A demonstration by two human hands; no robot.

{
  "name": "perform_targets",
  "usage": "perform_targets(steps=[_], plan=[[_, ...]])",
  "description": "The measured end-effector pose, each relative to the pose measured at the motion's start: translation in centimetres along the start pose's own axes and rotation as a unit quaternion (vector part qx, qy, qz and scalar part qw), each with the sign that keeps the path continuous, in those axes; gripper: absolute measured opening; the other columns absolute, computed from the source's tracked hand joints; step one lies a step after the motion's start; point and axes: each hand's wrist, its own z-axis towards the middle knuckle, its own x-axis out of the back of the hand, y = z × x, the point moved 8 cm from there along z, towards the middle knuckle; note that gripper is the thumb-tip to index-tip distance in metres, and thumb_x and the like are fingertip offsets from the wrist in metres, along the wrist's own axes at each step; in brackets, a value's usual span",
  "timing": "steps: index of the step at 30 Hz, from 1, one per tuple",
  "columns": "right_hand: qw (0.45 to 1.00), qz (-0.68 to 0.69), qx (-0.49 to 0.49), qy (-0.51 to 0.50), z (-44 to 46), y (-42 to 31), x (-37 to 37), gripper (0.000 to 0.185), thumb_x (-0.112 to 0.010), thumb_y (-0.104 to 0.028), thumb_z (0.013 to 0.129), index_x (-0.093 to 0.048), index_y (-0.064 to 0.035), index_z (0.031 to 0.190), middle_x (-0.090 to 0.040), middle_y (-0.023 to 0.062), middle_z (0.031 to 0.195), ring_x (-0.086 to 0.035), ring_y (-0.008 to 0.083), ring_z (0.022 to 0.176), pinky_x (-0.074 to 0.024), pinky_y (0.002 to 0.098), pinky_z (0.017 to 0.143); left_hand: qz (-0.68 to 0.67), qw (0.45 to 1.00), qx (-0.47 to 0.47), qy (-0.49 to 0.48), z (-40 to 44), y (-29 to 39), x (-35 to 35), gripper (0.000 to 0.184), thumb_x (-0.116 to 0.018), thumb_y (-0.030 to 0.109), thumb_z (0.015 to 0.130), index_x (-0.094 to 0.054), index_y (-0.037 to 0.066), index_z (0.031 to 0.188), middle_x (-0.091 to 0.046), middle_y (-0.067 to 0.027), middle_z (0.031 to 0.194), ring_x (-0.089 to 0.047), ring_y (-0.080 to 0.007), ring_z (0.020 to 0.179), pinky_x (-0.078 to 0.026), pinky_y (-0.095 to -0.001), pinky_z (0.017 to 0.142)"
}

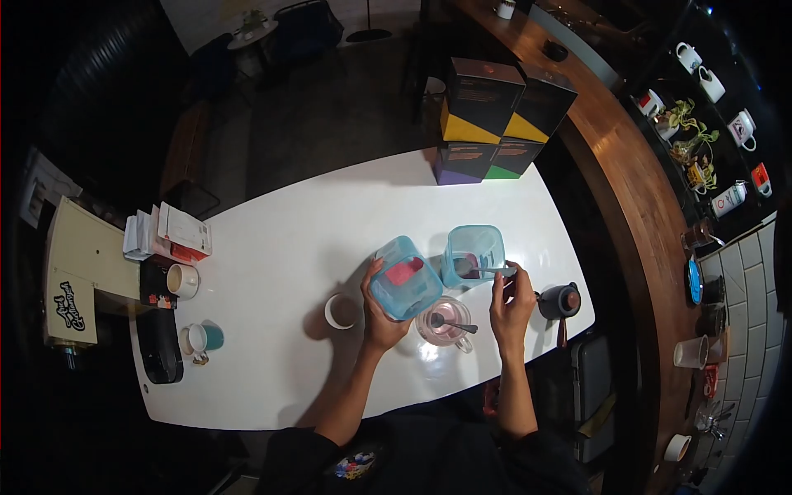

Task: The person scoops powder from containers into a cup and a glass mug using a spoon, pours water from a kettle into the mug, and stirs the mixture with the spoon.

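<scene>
My left hand (382, 320) grips a translucent blue plastic container (412, 299), raised and tilted above the white table, with something pink-red (404, 271) inside it. In my right hand (513, 307) is a spoon (493, 271), its bowl end inside a second blue container (475, 234) that stands on the table with a little dark content at the bottom. Between my hands, nearer to me, stands a glass mug (463, 314) with pinkish content and a metal spoon (459, 326) leaning in it. A white cup (332, 312) is just left of my left hand.
Stacked dark boxes (487, 99) stand at the table's far right corner. A small dark handled pot (559, 302) sits right of my right hand. Along the left edge are a cream machine (95, 260), packets (183, 231), a cream mug (182, 281) and a teal-white cup (211, 336).
</scene>
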Motion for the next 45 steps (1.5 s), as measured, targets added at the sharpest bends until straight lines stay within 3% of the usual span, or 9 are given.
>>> perform_targets(steps=[4,18,20,25,28,33,35,40,45], plan=[[1.000,0.004,0.012,0.019,0.3,-1.0,-0.1,0.017,-0.065,0.000,0.094,-0.065,0.0046,0.110,-0.058,0.0080,0.075,-0.050,0.0104,0.055,-0.0386,0.0267,0.050,-0.008,1.000,0.008,0.012,-0.5,-0.8,-0.2,0.108,-0.091,0.003,0.066,-0.023,0.004,0.150,-0.034,-0.0190,0.153,-0.034,-0.0381,0.145,-0.030,-0.0489,0.120],[0.996,0.025,0.086,0.006,0.6,-2.5,2.3,0.015,-0.062,0.009,0.093,-0.067,0.0052,0.107,-0.063,0.0119,0.081,-0.060,0.0160,0.063,-0.0451,0.0279,0.057,-0.005,0.999,0.027,-0.020,0.4,0.0,-0.4,0.109,-0.085,-0.006,0.071,-0.016,0.006,0.154,-0.031,-0.0181,0.150,-0.042,-0.0317,0.139,-0.040,-0.0452,0.114],[0.997,0.044,0.066,-0.011,0.6,-2.7,3.3,0.022,-0.061,0.011,0.089,-0.067,0.0028,0.109,-0.064,0.0143,0.086,-0.064,0.0243,0.069,-0.0493,0.0343,0.064,-0.009,0.999,0.027,-0.023,0.4,0.0,-0.6,0.108,-0.085,-0.006,0.071,-0.016,0.006,0.154,-0.031,-0.0180,0.150,-0.041,-0.0317,0.139,-0.040,-0.0450,0.115],[0.996,0.043,0.077,0.022,0.4,-4.2,6.3,0.025,-0.062,0.013,0.086,-0.067,0.0042,0.108,-0.065,0.0134,0.083,-0.065,0.0207,0.069,-0.0487,0.0318,0.064,-0.001,0.999,0.020,-0.028,0.6,0.0,-0.8,0.108,-0.086,-0.003,0.071,-0.017,0.006,0.154,-0.030,-0.0184,0.150,-0.041,-0.0316,0.139,-0.039,-0.0443,0.115],[0.978,0.184,0.038,0.091,-0.4,-3.4,7.8,0.018,-0.055,0.002,0.100,-0.065,0.0097,0.112,-0.063,0.0087,0.084,-0.059,0.0113,0.062,-0.0502,0.0232,0.061,0.054,0.998,0.002,-0.030,0.7,0.5,-0.8,0.109,-0.088,-0.001,0.070,-0.018,0.006,0.154,-0.031,-0.0188,0.150,-0.041,-0.0319,0.139,-0.039,-0.0443,0.115],[0.938,0.312,0.019,0.149,-1.9,-4.9,9.0,0.017,-0.052,0.000,0.099,-0.064,0.0095,0.106,-0.063,0.0150,0.093,-0.057,0.0122,0.056,-0.0491,0.0266,0.045,0.012,0.999,0.024,-0.017,0.4,-1.0,-0.9,0.110,-0.094,0.009,0.063,-0.027,0.005,0.150,-0.036,-0.0189,0.152,-0.037,-0.0388,0.143,-0.034,-0.0484,0.119],[0.940,0.324,0.012,0.102,-2.3,-5.7,8.1,0.017,-0.052,0.005,0.094,-0.065,0.0113,0.104,-0.064,0.0147,0.080,-0.063,0.0157,0.060,-0.0506,0.0263,0.046,0.008,0.999,0.029,-0.017,0.4,-1.1,-0.9,0.110,-0.094,0.009,0.063,-0.027,0.005,0.150,-0.036,-0.0189,0.152,-0.037,-0.0388,0.143,-0.034,-0.0482,0.119],[0.982,0.176,0.035,-0.057,-2.7,-7.5,2.6,0.023,-0.065,0.012,0.083,-0.068,0.0076,0.105,-0.066,0.0126,0.076,-0.067,0.0187,0.062,-0.0505,0.0282,0.061,0.003,0.999,0.041,-0.012,0.3,-1.4,-0.8,0.110,-0.094,0.011,0.064,-0.027,0.005,0.151,-0.037,-0.0195,0.151,-0.037,-0.0390,0.143,-0.034,-0.0479,0.119],[0.983,0.148,0.071,-0.088,-3.4,-7.7,-1.5,0.024,-0.063,0.013,0.085,-0.068,0.0058,0.106,-0.064,0.0115,0.076,-0.068,0.0186,0.064,-0.0516,0.0280,0.060,0.049,0.998,0.022,-0.036,0.1,-1.3,-1.1,0.106,-0.093,0.010,0.063,-0.030,0.005,0.148,-0.038,-0.0209,0.151,-0.036,-0.0417,0.143,-0.030,-0.0509,0.120]])
